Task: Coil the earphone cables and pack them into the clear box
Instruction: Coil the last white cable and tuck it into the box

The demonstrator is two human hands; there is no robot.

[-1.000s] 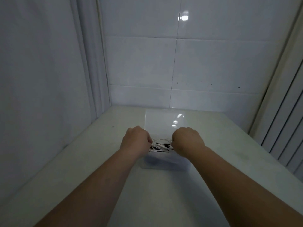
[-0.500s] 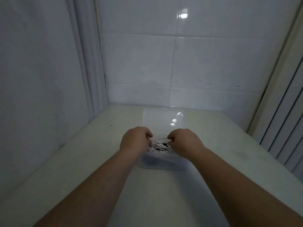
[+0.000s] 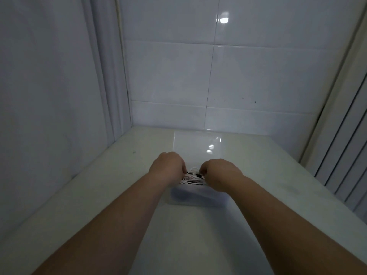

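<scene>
A clear plastic box [image 3: 196, 197] stands on the pale counter, its lid [image 3: 196, 145] hinged open and leaning back toward the wall. A bundle of white earphone cables [image 3: 192, 179] lies in the box's open top, with some dark parts among the strands. My left hand [image 3: 167, 165] is at the box's left rim, fingers curled down onto the cables. My right hand [image 3: 219, 171] is at the right rim, fingers curled onto the same bundle. The fingertips of both hands are hidden behind the knuckles.
The counter [image 3: 119, 195] sits in a corner with a white tiled wall [image 3: 218, 76] behind and a plain wall on the left. Ribbed white panels [image 3: 345, 165] run along the right side.
Both hands have shifted slightly on the cable bundle, and the gap between them has widened a little, showing more white strands. The box has stayed in place.
</scene>
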